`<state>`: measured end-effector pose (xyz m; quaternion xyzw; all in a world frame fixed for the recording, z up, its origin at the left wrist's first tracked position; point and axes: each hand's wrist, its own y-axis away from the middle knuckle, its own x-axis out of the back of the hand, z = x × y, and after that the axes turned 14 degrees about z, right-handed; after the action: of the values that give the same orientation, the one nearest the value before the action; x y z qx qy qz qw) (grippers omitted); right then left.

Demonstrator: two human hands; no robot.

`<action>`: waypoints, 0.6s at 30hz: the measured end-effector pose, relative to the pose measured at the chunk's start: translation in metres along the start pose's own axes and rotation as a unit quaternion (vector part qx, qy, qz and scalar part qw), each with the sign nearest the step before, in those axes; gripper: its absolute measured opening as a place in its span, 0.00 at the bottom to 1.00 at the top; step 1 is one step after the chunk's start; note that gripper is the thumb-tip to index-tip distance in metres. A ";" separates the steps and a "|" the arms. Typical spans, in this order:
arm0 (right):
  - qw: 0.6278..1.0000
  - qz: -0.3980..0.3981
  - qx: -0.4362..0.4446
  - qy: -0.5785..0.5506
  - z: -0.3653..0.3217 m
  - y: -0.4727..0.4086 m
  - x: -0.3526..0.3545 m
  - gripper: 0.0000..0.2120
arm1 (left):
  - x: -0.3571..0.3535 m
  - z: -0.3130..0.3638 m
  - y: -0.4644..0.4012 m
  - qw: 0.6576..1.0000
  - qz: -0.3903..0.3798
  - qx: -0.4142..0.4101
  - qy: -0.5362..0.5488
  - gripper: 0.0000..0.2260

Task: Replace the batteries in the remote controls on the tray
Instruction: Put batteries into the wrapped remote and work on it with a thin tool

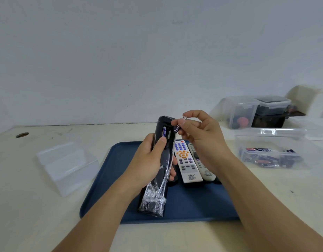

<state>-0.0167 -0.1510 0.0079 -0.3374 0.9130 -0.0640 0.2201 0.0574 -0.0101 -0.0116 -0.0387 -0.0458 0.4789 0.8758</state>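
Note:
My left hand grips a black remote wrapped partly in clear film, its back facing me and its battery compartment open. One purple battery sits in the compartment, with my thumb just below it. My right hand pinches a second purple battery right beside the compartment's top. Below lies the blue tray with a white remote and a grey-white remote face up.
A clear box holding several batteries stands to the right of the tray. An upturned clear box lies on the left. Lidded clear containers stand at the back right on the cream table.

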 end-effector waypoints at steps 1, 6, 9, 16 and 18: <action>1.000 0.002 -0.003 -0.001 0.001 0.000 0.000 0.08 | 0.000 0.000 0.000 1.000 -0.001 0.000 -0.001 0.10; 1.000 0.013 -0.014 -0.003 0.004 0.001 0.000 0.07 | -0.001 0.000 0.000 1.000 -0.006 0.010 0.003 0.09; 0.999 0.026 -0.012 -0.014 0.004 0.001 0.000 0.08 | -0.001 0.000 0.000 1.000 -0.006 0.018 0.010 0.08; 0.990 0.030 0.096 0.102 0.006 0.008 -0.007 0.07 | -0.001 0.002 0.000 0.999 0.006 -0.012 -0.036 0.09; 0.972 0.025 0.168 0.164 0.009 0.010 -0.009 0.06 | 0.000 0.002 0.001 0.997 0.013 -0.041 -0.070 0.08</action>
<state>-0.0120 -0.1372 0.0004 -0.2574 0.9209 -0.2658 0.1223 0.0564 -0.0097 -0.0102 -0.0418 -0.1261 0.4891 0.8620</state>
